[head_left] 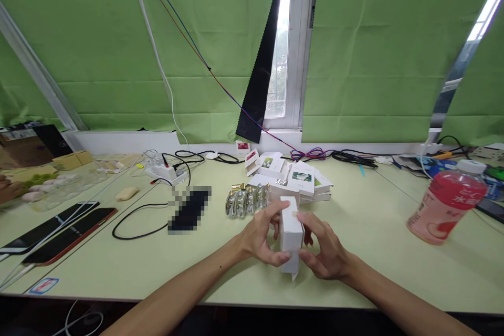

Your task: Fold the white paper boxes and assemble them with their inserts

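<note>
A small white box stands on the table between my two hands. My left hand grips its left side, with the thumb low at the front and a finger at the top edge. From the other side my right hand holds it in the same way. A small flap sticks out at the box's lower front. Just behind, several clear glass bottles with gold tops stand close together. Beside them lies a pile of white printed cartons.
A pink drink bottle stands tilted-looking at the right. Phones with cables lie at the left, and a dark pixelated object is nearer the middle. A power strip and black cables run along the back.
</note>
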Demonstrator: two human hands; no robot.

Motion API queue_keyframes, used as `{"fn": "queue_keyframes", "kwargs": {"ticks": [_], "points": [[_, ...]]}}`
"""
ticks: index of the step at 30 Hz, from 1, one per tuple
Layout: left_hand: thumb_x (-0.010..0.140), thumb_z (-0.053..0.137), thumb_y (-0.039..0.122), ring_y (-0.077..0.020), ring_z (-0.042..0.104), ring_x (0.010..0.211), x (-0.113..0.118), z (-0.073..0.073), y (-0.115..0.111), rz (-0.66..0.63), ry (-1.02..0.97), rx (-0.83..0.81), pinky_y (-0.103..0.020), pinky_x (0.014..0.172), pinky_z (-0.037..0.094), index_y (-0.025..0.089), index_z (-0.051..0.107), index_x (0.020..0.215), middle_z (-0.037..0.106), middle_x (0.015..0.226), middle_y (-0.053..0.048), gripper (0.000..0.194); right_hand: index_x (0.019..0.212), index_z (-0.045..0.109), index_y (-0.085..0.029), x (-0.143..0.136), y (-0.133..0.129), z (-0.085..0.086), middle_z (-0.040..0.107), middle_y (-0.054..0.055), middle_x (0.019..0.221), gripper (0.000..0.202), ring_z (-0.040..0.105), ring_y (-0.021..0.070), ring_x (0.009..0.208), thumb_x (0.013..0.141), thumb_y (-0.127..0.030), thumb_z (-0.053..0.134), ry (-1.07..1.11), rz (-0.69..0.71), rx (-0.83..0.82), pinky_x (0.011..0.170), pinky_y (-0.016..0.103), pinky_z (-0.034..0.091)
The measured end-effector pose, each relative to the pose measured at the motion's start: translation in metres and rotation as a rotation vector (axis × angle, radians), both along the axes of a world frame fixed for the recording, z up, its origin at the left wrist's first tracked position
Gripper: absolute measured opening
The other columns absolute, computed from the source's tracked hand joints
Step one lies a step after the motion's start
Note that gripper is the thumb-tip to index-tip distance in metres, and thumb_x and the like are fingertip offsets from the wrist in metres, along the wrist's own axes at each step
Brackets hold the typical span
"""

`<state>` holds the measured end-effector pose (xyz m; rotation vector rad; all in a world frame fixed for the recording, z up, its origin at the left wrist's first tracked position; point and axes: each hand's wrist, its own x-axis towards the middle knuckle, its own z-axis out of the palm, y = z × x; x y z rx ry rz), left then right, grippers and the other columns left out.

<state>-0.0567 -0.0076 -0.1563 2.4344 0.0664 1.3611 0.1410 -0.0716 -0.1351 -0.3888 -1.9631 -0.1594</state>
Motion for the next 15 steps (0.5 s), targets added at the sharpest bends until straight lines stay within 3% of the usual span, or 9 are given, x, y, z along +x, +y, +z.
{"fn": "queue_keyframes", "kwargs": {"ticks": [8,15], "points": [[0.078,0.068,0.050,-0.0170,0.068,0.062,0.0025,0.0085,-0.0043,-0.028,-0.029,0.036,-0.026,0.052,0.057,0.019,0.024,0.153,0.067,0.087,-0.004,0.092,0.152,0.032,-0.015,0.0005,0.0003,-0.0019,0.055,0.002,0.079,0.053,0.051,0.0162,0.058,0.104,-0.037,0.038,-0.002,-0.012,0.017,0.045,0.027,0.044],[0.078,0.067,0.049,-0.0176,0.067,0.060,0.0044,0.0074,-0.0049,-0.041,-0.048,0.019,-0.027,0.051,0.057,0.018,0.024,0.153,0.067,0.083,-0.004,0.092,0.153,0.032,-0.015,0.0010,0.0009,-0.0029,0.057,0.004,0.081,0.055,0.051,0.0167,0.059,0.103,-0.035,0.040,-0.008,-0.015,0.030,0.046,0.028,0.045]]}}
